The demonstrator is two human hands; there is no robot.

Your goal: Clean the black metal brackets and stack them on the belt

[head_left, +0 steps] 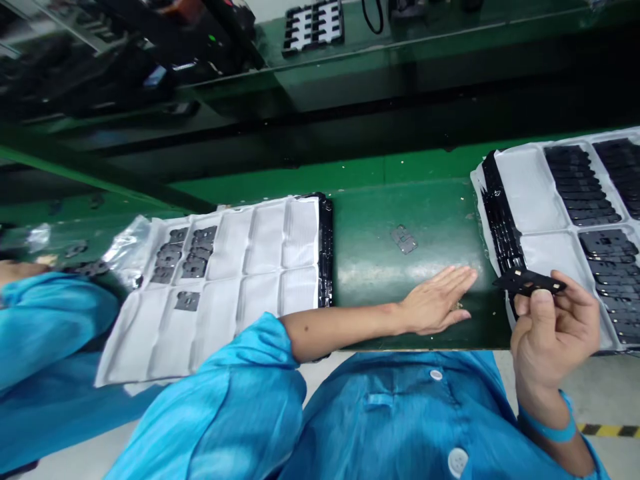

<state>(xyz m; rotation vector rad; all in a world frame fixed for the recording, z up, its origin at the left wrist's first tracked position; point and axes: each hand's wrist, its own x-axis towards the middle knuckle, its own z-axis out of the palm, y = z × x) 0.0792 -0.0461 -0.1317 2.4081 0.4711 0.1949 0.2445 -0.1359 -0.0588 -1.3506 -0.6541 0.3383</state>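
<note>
My left hand (437, 301) lies flat on the green worktop, fingers stretched out and pointing right. Small tan crumbs (457, 306) show between its thumb and fingers. My right hand (557, 327), raised at the near right, pinches a thin black flat part (530, 283) with small pale spots and cutouts; its exact kind I cannot make out. Behind my left hand, a single dark grey flat plate (404, 239) rests on the worktop. Next to my right hand is a stack of trays (543, 247) whose top white one holds rows of black flat parts (583, 187).
On the left, another stack with a white compartment tray (265, 240) carries several dark plates. A clear plastic bag (131, 250) lies beside it. A co-worker's blue sleeve (55, 313) reaches in at far left. A green shelf (410, 47) runs across the back.
</note>
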